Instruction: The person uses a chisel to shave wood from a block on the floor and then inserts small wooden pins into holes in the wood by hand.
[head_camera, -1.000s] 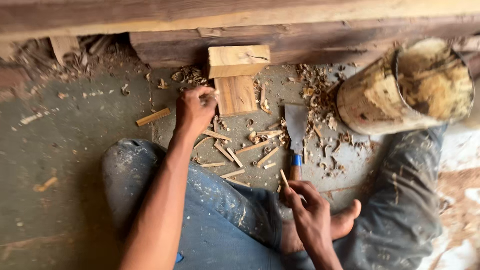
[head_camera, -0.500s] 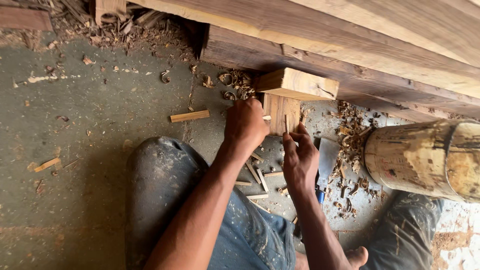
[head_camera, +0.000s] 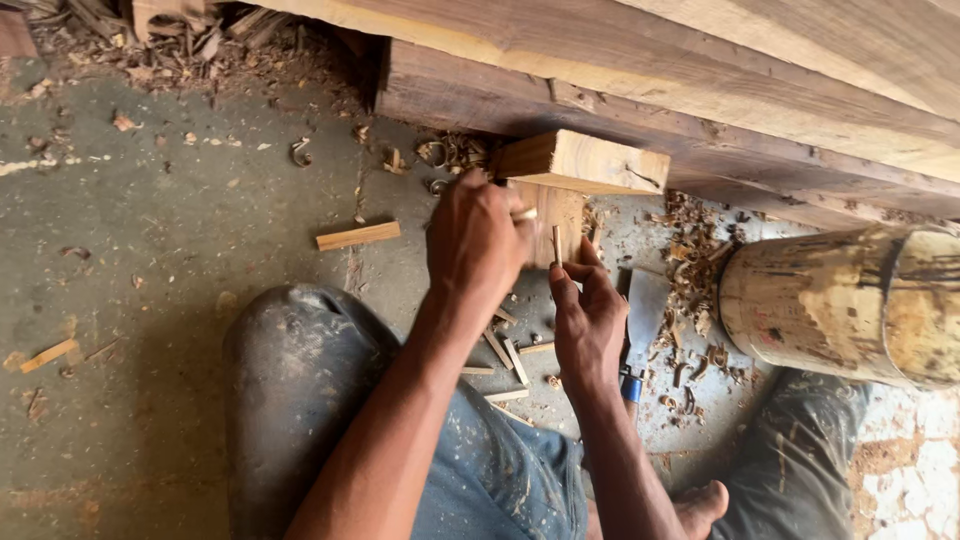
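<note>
My left hand (head_camera: 478, 240) grips a sliver (head_camera: 524, 214) against the block (head_camera: 560, 225); my right hand (head_camera: 588, 310) pinches a stick (head_camera: 557, 243) just beside it.

surface: concrete floor (head_camera: 150, 300) | on it: wood sticks (head_camera: 357, 236), shavings (head_camera: 690, 260), wooden block (head_camera: 580, 165), log (head_camera: 840, 300)

Dusty blue jeans (head_camera: 500, 480), bare forearms.

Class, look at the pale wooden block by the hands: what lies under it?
The pale wooden block rests on an upright wooden board. The left hand covers the board's left part; its foot is hidden behind the right hand.
</note>
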